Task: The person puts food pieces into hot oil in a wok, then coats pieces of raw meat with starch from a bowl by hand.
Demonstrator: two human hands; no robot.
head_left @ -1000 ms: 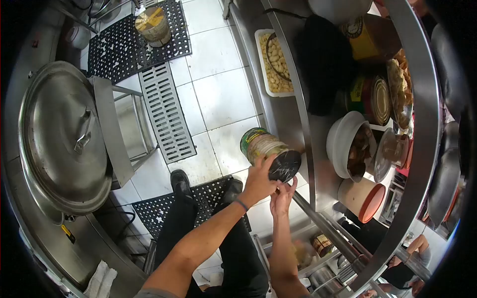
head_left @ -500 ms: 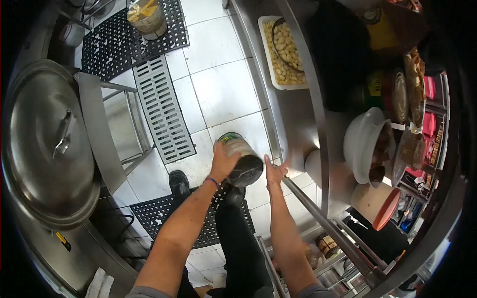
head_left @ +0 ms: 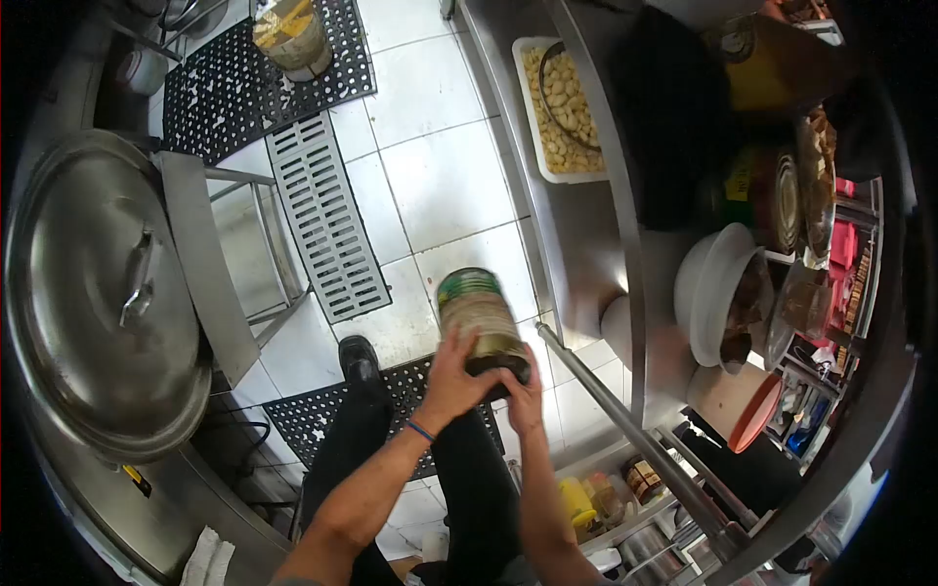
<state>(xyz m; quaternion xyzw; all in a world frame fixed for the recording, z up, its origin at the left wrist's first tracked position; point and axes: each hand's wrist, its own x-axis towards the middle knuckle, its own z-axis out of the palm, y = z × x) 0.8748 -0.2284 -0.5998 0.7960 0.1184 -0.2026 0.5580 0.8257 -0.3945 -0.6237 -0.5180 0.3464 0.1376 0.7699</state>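
A large tin can with a green and beige label is held in front of me, above the floor. It is slightly blurred and tilted, its dark end toward me. My left hand grips the can's near left side, fingers wrapped on the label. My right hand closes around the near right edge of the dark end, some of its fingers hidden behind the can. The two hands almost meet at that end.
To the right, a steel shelf unit holds a white tub of pale pieces and white bowls. A metal rail runs near my right hand. At left sits a big lidded pot. A floor grate and rubber mat lie below.
My right hand has come from the rail side, fingers spread, onto the can's near end. The can has turned more upright in view, showing more label and less dark end.
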